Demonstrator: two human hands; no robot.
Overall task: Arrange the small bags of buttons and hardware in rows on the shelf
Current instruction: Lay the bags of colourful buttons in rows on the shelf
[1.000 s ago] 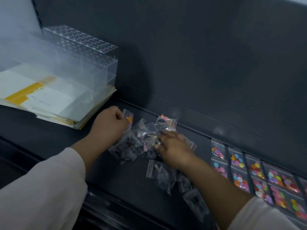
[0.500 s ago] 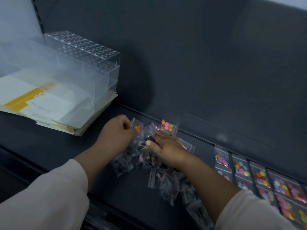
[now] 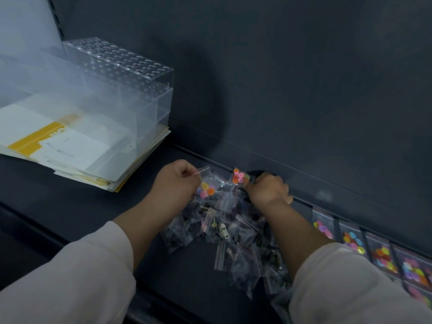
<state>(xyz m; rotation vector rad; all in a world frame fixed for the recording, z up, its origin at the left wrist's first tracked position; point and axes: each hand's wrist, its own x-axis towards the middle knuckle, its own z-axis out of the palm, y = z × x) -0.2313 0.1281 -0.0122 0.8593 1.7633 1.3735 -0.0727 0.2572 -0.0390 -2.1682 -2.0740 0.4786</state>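
Observation:
A loose pile of small clear bags of dark hardware (image 3: 231,232) lies on the dark shelf (image 3: 93,206) between my arms. My left hand (image 3: 174,183) pinches the top edge of a bag of coloured buttons (image 3: 205,189). My right hand (image 3: 266,189) is curled around a second bag of pink and orange buttons (image 3: 240,176) near the shelf's back wall. At the right, bags of coloured buttons lie in rows (image 3: 378,251) along the back edge.
A clear acrylic organiser with a perforated top (image 3: 121,85) stands at the left on a stack of papers and card (image 3: 70,148). The dark back panel (image 3: 304,90) rises right behind the bags. The shelf's front lip (image 3: 163,307) runs below the pile.
My right hand moved from the middle of the pile to the back and took hold of the pink and orange button bag. My left hand lifted its button bag slightly.

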